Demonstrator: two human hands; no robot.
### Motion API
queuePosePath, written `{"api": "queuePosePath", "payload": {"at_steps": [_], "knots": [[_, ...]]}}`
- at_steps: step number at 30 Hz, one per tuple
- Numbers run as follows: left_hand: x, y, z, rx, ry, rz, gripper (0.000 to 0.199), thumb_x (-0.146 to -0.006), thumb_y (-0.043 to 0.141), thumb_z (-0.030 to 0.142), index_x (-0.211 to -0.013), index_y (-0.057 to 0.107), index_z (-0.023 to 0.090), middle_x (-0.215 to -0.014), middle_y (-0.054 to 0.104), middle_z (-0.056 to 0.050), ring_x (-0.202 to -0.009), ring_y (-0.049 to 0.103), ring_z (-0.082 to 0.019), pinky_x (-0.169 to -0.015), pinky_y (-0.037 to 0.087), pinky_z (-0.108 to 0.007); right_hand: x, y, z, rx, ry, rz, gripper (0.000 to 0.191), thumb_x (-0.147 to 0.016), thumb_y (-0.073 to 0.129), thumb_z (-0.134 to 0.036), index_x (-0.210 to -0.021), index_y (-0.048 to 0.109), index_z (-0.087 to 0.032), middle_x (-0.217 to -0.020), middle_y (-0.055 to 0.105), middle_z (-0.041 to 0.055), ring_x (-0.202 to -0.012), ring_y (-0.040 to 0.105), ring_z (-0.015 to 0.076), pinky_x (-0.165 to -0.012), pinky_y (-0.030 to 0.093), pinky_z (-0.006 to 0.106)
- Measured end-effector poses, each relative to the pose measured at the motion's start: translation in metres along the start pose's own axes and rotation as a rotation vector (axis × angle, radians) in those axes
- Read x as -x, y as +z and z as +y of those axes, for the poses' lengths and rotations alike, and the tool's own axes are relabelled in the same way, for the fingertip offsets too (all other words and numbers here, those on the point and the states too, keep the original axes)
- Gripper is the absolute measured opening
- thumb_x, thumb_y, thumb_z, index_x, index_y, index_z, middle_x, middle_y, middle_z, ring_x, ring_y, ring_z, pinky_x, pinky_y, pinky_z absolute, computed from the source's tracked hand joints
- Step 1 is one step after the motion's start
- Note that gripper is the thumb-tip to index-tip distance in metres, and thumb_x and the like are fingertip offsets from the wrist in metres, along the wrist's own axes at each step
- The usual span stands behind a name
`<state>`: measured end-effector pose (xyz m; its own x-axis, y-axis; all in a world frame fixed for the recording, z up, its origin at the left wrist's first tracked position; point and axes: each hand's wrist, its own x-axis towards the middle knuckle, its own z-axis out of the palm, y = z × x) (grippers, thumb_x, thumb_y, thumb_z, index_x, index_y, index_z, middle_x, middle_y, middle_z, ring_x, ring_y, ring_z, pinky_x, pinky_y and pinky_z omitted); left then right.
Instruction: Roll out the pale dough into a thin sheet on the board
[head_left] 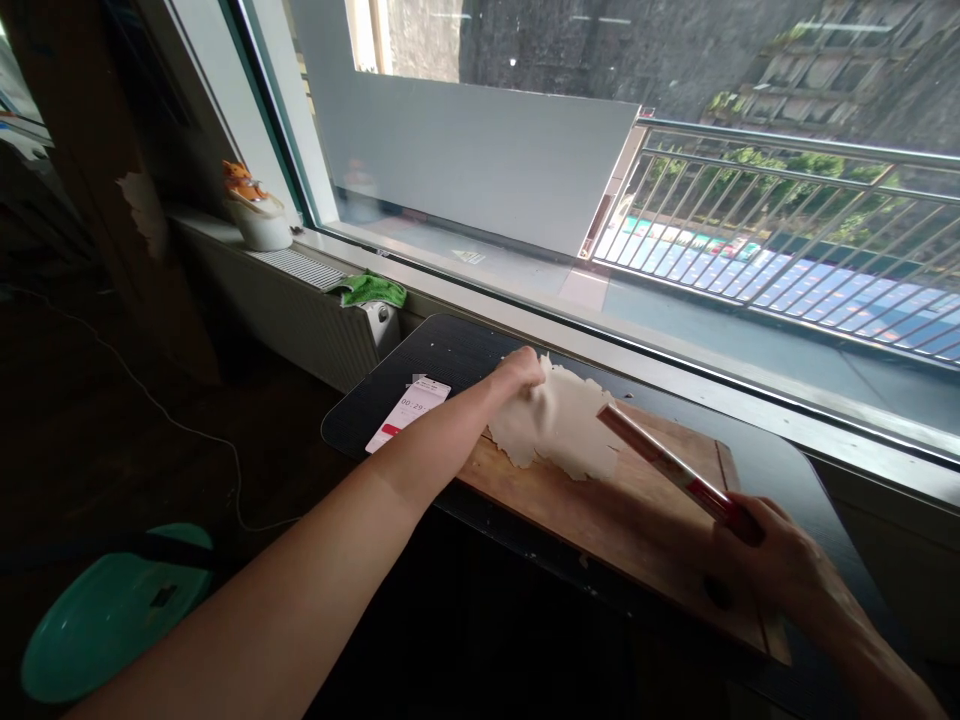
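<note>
A thin, pale sheet [581,425] with ragged edges, apparently dough, lies across a wooden board [637,530] on a black table. My left hand [523,370] is closed on the sheet's upper left edge, where the surface is creased. In my right hand [772,550] is a long, shiny stick or tube [667,462] with a reddish end. Its far tip points up and left, over the sheet's right part. My right fingers wrap round its near end, above the board's right side.
A phone [409,415] showing a timer lies on the black table [461,345], left of the board. Beyond are a radiator [300,315] with a green cloth [373,289] and white pot [262,225], and a window. A turquoise stool [112,620] stands lower left.
</note>
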<state>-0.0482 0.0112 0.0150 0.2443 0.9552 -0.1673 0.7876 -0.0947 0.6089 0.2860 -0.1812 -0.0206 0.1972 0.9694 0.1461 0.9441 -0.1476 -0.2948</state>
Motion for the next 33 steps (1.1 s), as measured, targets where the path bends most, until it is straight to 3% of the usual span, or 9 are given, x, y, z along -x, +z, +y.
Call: {"api": "queuePosePath", "payload": {"at_steps": [3,8,12,19,23,27,29,33], "knots": [[0.017,0.007,-0.007,0.006,-0.032,-0.022,0.016,-0.075,0.067,0.014,-0.091,0.070,0.011,-0.094,0.075,-0.012,-0.083,0.071,-0.024,-0.064,0.051,-0.025,-0.003,-0.002,-0.009,-0.004,-0.010,-0.008,0.034,-0.068,0.055,-0.047,-0.092,0.067,-0.026,-0.088,0.069,0.0077,-0.073,0.065,0.0270,-0.063,0.049,0.038],[0.050,0.025,-0.013,0.078,0.019,-0.010,0.020,-0.082,0.063,0.022,-0.098,0.072,0.016,-0.094,0.076,-0.007,-0.079,0.070,-0.019,-0.061,0.050,-0.021,-0.011,0.004,-0.031,0.024,-0.098,-0.006,0.029,-0.070,0.054,-0.041,-0.090,0.069,-0.025,-0.082,0.067,0.0058,-0.068,0.063,0.0229,-0.060,0.047,0.035],[0.062,0.019,-0.018,-0.050,0.022,0.076,0.017,-0.083,0.062,0.021,-0.095,0.074,0.017,-0.101,0.076,-0.008,-0.091,0.072,-0.022,-0.072,0.053,-0.023,-0.021,0.008,-0.043,0.026,-0.201,0.000,0.028,-0.070,0.058,-0.035,-0.092,0.071,-0.025,-0.085,0.069,0.0056,-0.070,0.063,0.0214,-0.061,0.048,0.032],[0.068,0.000,-0.021,-0.222,-0.040,0.044,0.038,-0.086,0.062,0.043,-0.115,0.068,0.019,-0.116,0.074,-0.010,-0.109,0.069,-0.027,-0.086,0.054,-0.031,-0.045,0.015,-0.049,0.082,-0.259,-0.051,0.030,-0.071,0.061,-0.032,-0.098,0.072,-0.022,-0.099,0.071,0.0093,-0.086,0.065,0.0262,-0.072,0.049,0.035],[0.067,-0.001,-0.025,-0.341,0.000,-0.021,0.031,-0.082,0.070,0.031,-0.112,0.069,0.024,-0.117,0.073,-0.005,-0.108,0.069,-0.023,-0.087,0.054,-0.027,-0.048,0.017,-0.051,0.101,-0.242,-0.138,0.023,-0.076,0.058,-0.028,-0.093,0.072,-0.021,-0.092,0.070,0.0078,-0.081,0.064,0.0222,-0.071,0.046,0.032],[0.062,-0.005,-0.028,-0.411,-0.028,0.105,0.033,-0.089,0.061,0.028,-0.120,0.067,0.019,-0.127,0.067,-0.013,-0.117,0.065,-0.028,-0.092,0.054,-0.033,-0.043,0.013,-0.053,0.091,-0.230,-0.150,0.026,-0.078,0.057,-0.024,-0.097,0.074,-0.021,-0.093,0.070,0.0074,-0.080,0.064,0.0206,-0.070,0.045,0.030],[0.058,-0.006,-0.024,-0.417,0.000,0.145,0.031,-0.090,0.056,0.024,-0.117,0.069,0.019,-0.126,0.068,-0.012,-0.114,0.066,-0.027,-0.090,0.054,-0.033,-0.040,0.011,-0.058,0.077,-0.224,-0.141,0.023,-0.080,0.059,-0.028,-0.096,0.074,-0.021,-0.093,0.070,0.0076,-0.080,0.064,0.0209,-0.069,0.045,0.030],[0.053,0.000,-0.017,-0.449,0.143,0.116,0.028,-0.087,0.055,0.019,-0.103,0.078,0.022,-0.116,0.072,-0.008,-0.109,0.068,-0.026,-0.089,0.055,-0.030,-0.037,0.010,-0.073,0.061,-0.250,-0.184,0.023,-0.079,0.057,-0.020,-0.094,0.074,-0.020,-0.093,0.070,0.0069,-0.080,0.064,0.0189,-0.073,0.045,0.028]]}}
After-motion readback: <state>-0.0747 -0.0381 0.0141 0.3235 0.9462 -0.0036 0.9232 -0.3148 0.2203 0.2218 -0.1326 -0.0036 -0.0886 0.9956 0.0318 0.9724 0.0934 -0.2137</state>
